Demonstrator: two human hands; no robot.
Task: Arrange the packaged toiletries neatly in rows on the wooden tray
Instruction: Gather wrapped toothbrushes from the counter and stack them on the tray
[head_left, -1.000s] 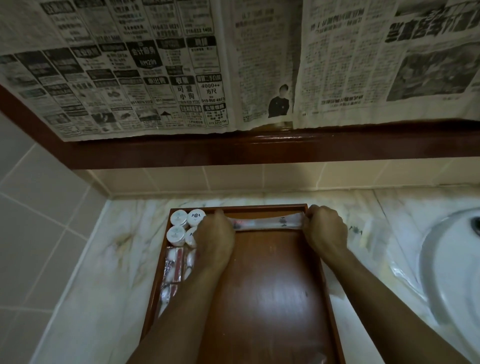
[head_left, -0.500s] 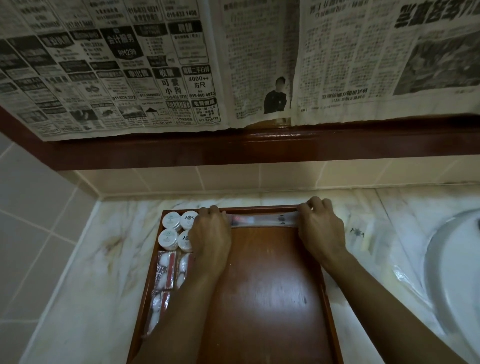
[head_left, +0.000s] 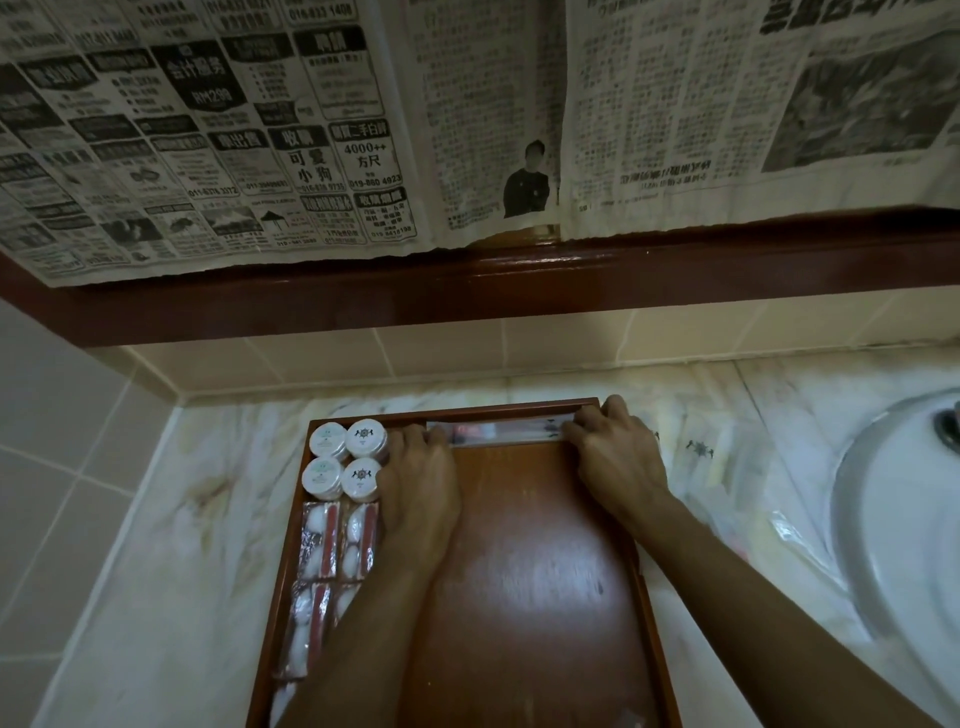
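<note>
Head view: a long clear packet (head_left: 501, 432) is seen lying along the far wall of the wooden tray (head_left: 524, 571), pinched at its ends by the curled fingers of the left hand (head_left: 421, 493) and right hand (head_left: 618, 457). Four round white jars (head_left: 345, 460) and red-and-white sachets (head_left: 332, 545) are lined down the tray's left side. Marble counter (head_left: 171, 545) and sink (head_left: 904, 519) are noted alongside.
</note>
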